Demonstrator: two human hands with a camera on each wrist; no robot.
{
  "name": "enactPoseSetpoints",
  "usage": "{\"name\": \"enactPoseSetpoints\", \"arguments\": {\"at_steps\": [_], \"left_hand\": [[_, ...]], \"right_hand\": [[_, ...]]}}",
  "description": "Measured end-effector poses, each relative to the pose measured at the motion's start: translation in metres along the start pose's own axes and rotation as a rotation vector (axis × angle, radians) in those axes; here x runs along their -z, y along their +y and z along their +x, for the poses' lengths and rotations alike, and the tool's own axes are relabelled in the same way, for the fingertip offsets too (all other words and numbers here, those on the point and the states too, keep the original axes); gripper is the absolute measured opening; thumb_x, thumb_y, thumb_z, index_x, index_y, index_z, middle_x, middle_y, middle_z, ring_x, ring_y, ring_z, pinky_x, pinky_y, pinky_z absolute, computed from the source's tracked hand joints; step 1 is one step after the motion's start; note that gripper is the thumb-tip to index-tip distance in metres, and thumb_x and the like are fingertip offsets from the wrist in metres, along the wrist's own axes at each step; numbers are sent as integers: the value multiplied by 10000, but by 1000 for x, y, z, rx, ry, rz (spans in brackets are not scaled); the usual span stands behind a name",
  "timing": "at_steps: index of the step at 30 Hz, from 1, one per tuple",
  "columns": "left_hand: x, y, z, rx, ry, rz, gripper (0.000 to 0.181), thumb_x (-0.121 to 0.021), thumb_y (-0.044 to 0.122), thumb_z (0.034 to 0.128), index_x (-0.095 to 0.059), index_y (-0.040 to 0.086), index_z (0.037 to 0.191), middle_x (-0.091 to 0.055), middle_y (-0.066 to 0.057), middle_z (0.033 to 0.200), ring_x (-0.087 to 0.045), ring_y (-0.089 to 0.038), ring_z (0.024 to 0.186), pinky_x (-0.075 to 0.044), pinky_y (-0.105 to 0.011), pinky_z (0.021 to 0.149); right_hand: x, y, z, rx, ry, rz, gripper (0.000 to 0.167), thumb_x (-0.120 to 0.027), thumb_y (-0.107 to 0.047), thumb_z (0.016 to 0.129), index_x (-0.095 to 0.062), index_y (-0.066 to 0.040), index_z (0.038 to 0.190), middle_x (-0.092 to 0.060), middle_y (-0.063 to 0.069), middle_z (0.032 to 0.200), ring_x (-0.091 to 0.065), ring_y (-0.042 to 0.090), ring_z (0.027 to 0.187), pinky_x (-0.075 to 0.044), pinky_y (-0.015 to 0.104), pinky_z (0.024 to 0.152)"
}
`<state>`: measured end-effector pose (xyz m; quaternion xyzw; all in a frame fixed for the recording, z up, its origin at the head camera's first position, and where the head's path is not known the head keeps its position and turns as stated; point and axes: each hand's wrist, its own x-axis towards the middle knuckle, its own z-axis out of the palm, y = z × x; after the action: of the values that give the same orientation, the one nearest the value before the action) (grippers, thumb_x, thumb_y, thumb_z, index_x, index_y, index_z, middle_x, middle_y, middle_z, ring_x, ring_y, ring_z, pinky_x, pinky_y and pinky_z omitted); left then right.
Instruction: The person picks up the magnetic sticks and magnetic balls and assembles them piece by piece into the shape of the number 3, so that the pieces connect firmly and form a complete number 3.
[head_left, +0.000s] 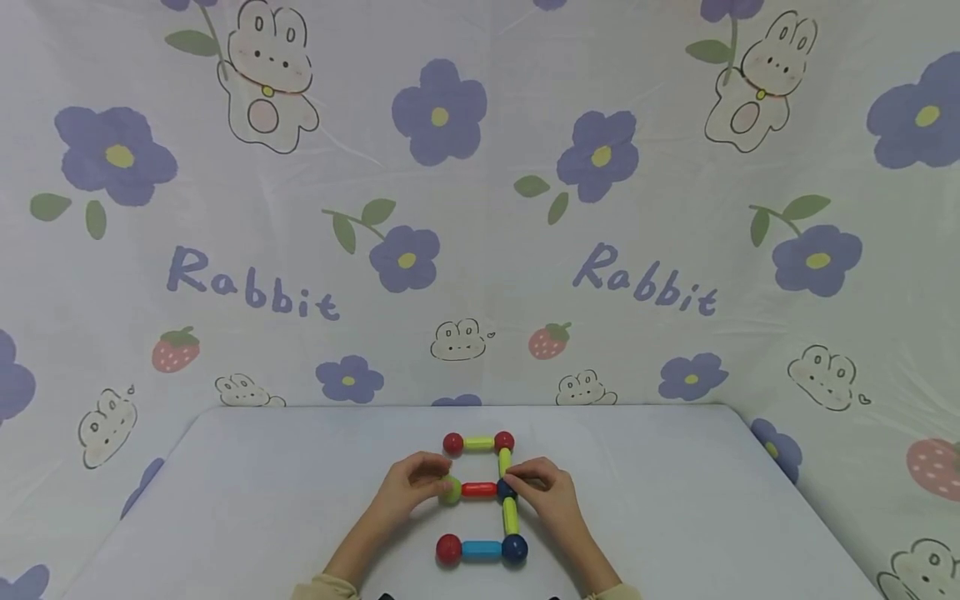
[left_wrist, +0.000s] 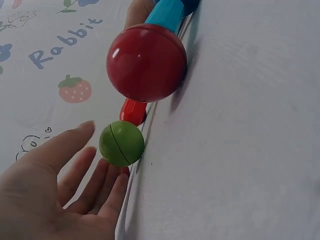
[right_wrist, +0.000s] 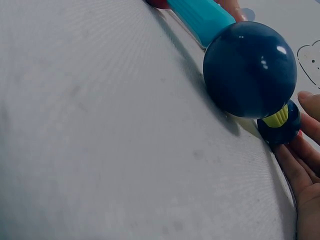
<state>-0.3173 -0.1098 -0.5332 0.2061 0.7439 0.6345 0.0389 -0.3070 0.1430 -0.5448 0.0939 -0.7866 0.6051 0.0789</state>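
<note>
On the white table lies a figure of sticks and balls, its three cross rows joined along the right side. My left hand [head_left: 415,485] is at the green ball [left_wrist: 121,143], left end of the middle row; in the left wrist view its fingers are spread behind the ball and the thumb stands apart from it. A red stick [head_left: 479,489] runs from there to a dark blue ball [head_left: 507,489]. My right hand [head_left: 546,490] holds that ball with thumb and fingertips; its fingers partly cover it. Yellow-green sticks [head_left: 511,517] run above and below it.
The near row has a red ball [head_left: 449,549], a light blue stick [head_left: 482,550] and a larger dark blue ball [head_left: 514,548]. The far row has two red balls [head_left: 453,443] and a yellow-green stick [head_left: 478,443]. A patterned cloth [head_left: 480,208] hangs behind the table [head_left: 300,467].
</note>
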Motion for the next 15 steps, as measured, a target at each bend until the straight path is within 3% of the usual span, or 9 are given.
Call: {"name": "enactPoseSetpoints", "arguments": {"at_steps": [4,7,10,15], "left_hand": [[2,-16,4,-9,99,44,343,-635,233,841,-570,58,1129,-587,-105,1082,-548,-195,1004,-437,-258,831],[3,-19,7,-18,131,-31,316,-581,198,881,-553,6,1131,-574,-186,1081,-549,-277,1003,-447,-311,826],[3,-18,8,-34,131,-135,310,-539,164,907,-529,-48,1132,-538,-283,1086,-537,-367,1001,-449,-365,818],[4,-7,5,-65,121,-179,314,-501,147,927,-504,-88,1133,-503,-333,1100,-506,-433,1008,-428,-430,829]], "right_hand": [[-2,6,1,-4,16,-8,288,-695,-291,777,-657,-93,983,-590,7,946,-571,145,884,-462,244,776],[-2,5,1,-20,31,-21,289,-696,-293,777,-646,-118,1001,-597,-23,961,-570,133,888,-466,264,774],[-1,6,1,-20,47,-28,291,-694,-295,780,-640,-126,1011,-597,-31,972,-569,130,897,-466,269,777],[2,9,2,-19,76,14,296,-665,-282,808,-626,-116,1050,-596,-10,984,-570,136,911,-470,249,767]]}}
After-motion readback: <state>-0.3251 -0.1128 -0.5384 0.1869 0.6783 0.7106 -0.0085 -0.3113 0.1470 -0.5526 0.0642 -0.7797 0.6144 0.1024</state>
